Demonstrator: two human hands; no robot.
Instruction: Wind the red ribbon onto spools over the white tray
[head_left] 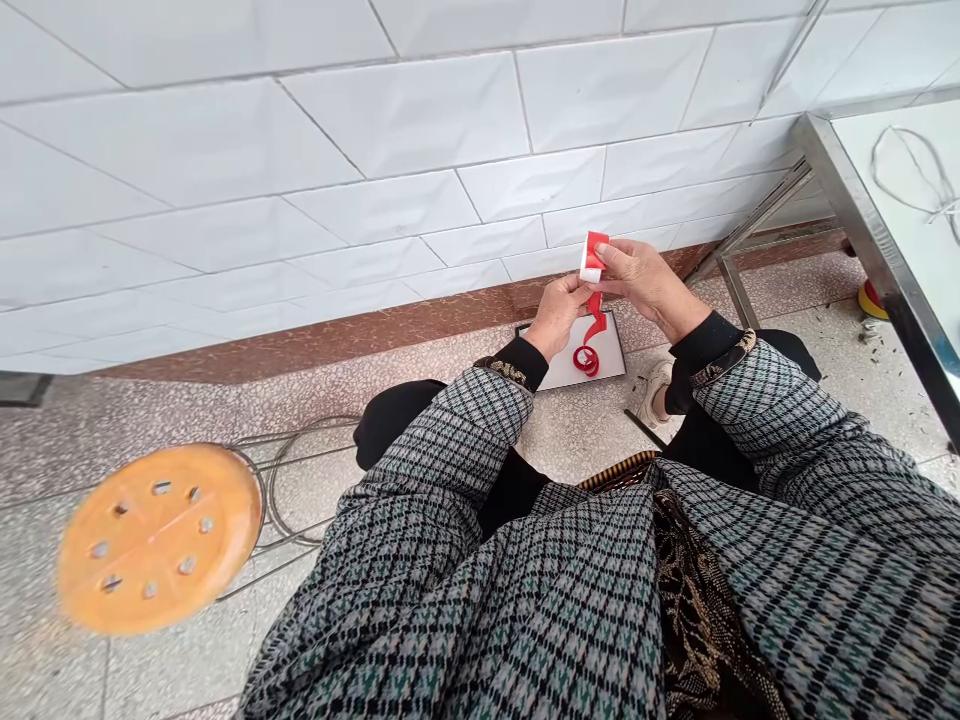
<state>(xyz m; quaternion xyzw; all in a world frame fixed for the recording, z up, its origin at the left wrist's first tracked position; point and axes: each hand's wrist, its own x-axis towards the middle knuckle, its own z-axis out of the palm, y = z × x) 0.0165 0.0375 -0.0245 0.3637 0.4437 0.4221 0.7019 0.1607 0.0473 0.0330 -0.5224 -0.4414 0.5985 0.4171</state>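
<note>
A red ribbon point(597, 318) hangs from my hands, and its lower end lies in a loose coil on a white tray-like panel point(564, 374) with a dark edge. My right hand point(649, 280) pinches a looped red-and-white part of the ribbon between thumb and fingers. Just below and to the left, my left hand point(556, 312) has its fingertips closed on the ribbon, close to the right fingers. Whether the white part is the ribbon's back or a separate strip, I cannot tell.
An orange round stool point(159, 538) with holes and metal legs stands at the left. At the right is a metal-framed table point(900, 220) with a wire loop point(911, 170) on it. A red-and-yellow object point(871, 300) sits beneath it. A white tiled wall point(442, 110) rises ahead.
</note>
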